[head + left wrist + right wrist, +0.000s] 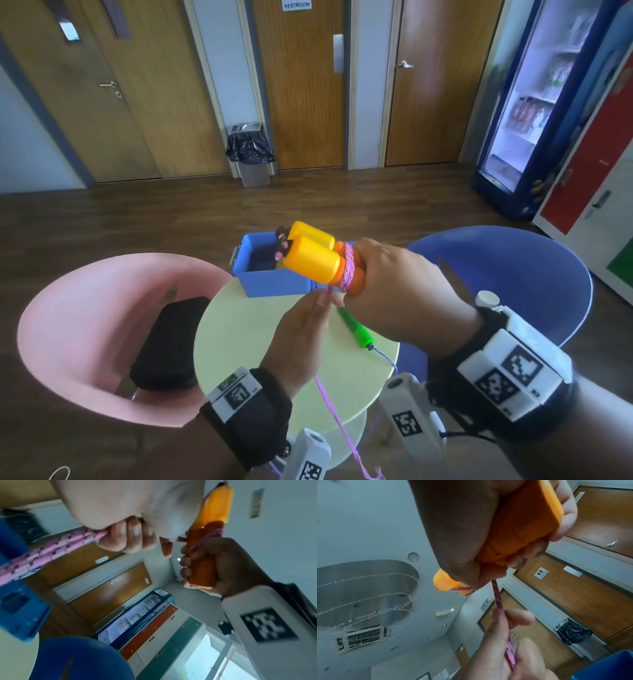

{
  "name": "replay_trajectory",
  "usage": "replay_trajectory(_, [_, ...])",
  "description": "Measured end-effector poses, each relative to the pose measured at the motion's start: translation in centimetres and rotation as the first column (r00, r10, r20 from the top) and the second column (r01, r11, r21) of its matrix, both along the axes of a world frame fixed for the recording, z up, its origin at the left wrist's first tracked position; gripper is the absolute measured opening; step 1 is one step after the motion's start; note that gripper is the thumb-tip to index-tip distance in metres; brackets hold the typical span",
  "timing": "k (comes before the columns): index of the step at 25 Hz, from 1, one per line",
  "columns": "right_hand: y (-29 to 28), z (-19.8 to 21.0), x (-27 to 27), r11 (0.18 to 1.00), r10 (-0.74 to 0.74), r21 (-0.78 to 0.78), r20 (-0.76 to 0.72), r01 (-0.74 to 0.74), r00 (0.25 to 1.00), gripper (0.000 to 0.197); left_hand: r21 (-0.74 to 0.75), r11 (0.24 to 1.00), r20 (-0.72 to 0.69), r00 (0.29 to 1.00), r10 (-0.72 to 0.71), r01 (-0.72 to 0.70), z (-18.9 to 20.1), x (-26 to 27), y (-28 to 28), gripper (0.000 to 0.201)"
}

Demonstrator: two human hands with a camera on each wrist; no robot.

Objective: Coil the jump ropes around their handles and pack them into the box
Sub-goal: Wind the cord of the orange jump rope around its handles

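Note:
My right hand [387, 277] grips two orange-and-yellow jump rope handles [310, 255] held side by side above the table, their yellow ends pointing away from me. A few turns of pink rope [347, 270] wrap the orange necks. Just below, my left hand [308, 329] pinches the pink rope [498, 601], which passes through its fingers [126, 538] and trails down past the table edge. The open blue box [274, 281] stands behind the handles on the table. A green handle [356, 329] of another rope lies on the table under my right hand.
The round pale yellow table [246, 346] is small. A pink chair [85, 325] with a black cushion [168, 346] stands at its left, a blue chair [513, 270] at its right. Doors, a bin [251, 154] and a drinks fridge [534, 102] line the far side.

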State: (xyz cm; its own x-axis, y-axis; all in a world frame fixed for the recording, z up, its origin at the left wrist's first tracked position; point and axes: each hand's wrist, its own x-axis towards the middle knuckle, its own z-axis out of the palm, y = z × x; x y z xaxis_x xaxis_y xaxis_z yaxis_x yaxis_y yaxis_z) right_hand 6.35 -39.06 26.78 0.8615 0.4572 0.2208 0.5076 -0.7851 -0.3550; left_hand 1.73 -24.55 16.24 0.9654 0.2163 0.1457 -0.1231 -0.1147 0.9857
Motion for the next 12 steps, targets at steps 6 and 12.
replay_trajectory(6, [0.1, 0.7, 0.9, 0.996, -0.029, 0.08, -0.073, 0.035, 0.997, 0.022, -0.115, 0.993, 0.022, 1.0, 0.008, -0.006, 1.6, 0.2, -0.5, 0.031])
replay_trajectory(12, [0.9, 0.7, 1.4, 0.995, 0.001, 0.104, -0.035, 0.003, 0.999, 0.022, -0.233, 0.969, -0.041, 0.996, 0.08, -0.088, 2.3, 0.3, -0.3, 0.014])
